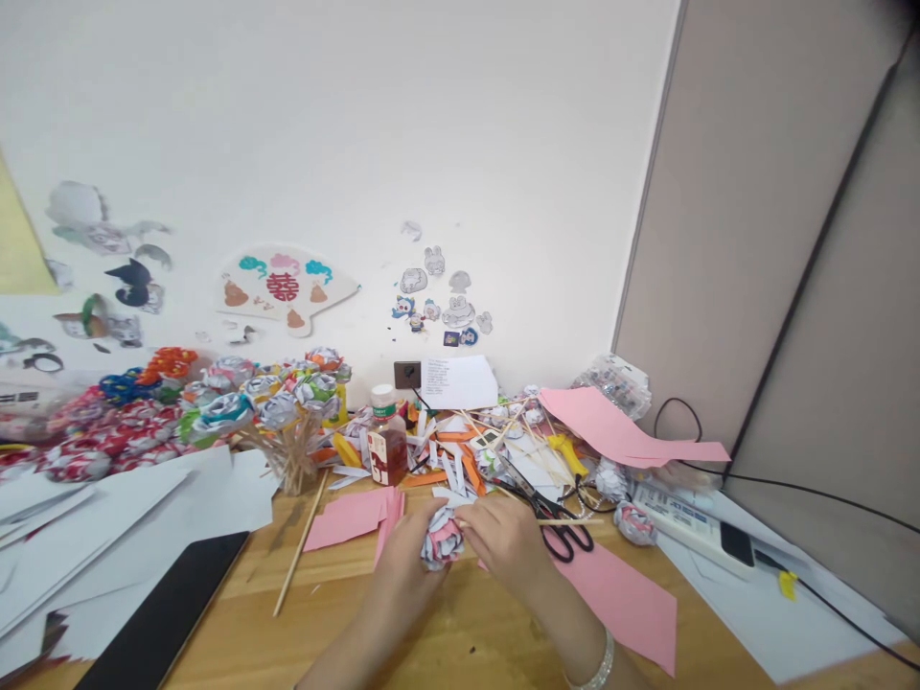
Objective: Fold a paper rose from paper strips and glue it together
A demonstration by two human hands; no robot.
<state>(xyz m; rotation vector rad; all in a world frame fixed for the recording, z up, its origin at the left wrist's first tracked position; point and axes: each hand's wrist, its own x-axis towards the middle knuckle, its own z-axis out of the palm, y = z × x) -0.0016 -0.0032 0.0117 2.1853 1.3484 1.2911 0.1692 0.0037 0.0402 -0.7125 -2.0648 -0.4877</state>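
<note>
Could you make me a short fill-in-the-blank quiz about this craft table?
1. The scissors have ____ handles.
2. The bracelet is on the ____ wrist.
3. The left hand and right hand grip one rose made of ____.
Missing words: black; right; paper.

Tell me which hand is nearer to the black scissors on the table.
Right. The right hand lies just left of the scissors, almost touching the handles; the left hand is farther left, beyond the paper rose both hands hold.
</note>
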